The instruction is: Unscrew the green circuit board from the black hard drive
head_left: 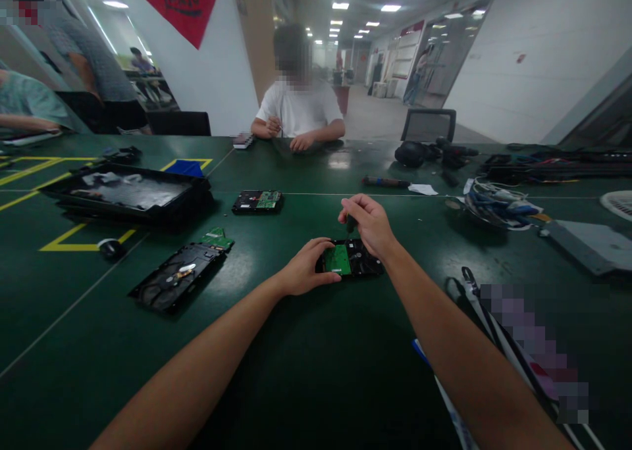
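Left hand (pixel 307 267) grips the hard drive (pixel 359 259) flat on the counter (pixel 296 371), right hand (pixel 370 224) pinches a small dark tool (pixel 351 224) over it; looks dense, stiff, green board (pixel 338 259) fragile, hold case edges.

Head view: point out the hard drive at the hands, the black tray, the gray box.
Hard drive (pixel 344 259), head view: on its green section.
Black tray (pixel 147 192), head view: bare floor inside.
Gray box (pixel 592 241), head view: top face.
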`<state>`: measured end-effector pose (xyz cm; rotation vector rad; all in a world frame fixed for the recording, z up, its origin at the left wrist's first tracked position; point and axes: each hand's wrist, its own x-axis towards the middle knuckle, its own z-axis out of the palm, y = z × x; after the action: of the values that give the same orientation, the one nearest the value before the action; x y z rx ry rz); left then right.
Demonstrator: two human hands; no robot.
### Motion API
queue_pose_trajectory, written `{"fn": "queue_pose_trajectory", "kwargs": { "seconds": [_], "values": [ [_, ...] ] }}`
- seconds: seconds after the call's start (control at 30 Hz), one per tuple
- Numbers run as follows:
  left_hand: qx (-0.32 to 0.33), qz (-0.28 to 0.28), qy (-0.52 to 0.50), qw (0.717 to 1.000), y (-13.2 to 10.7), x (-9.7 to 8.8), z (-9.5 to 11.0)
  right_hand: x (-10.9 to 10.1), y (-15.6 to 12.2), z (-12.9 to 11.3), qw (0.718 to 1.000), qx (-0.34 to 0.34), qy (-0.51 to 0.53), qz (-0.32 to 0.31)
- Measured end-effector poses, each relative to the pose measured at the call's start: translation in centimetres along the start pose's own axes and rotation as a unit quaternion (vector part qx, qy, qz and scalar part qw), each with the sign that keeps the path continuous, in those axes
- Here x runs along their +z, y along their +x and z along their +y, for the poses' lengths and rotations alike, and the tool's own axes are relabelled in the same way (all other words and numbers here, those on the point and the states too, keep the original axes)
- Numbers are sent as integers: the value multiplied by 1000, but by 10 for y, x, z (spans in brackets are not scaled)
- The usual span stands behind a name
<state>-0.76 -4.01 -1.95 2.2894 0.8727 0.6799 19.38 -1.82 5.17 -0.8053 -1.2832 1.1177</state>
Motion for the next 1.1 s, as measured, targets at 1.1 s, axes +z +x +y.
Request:
{"fn": "queue_pose_trajectory", "kwargs": {
  "seconds": [1.1],
  "values": [
    [-1, 3, 1, 1000, 0, 1, -2, -2, 3, 3, 998, 27, 61, -7]
  ]
}}
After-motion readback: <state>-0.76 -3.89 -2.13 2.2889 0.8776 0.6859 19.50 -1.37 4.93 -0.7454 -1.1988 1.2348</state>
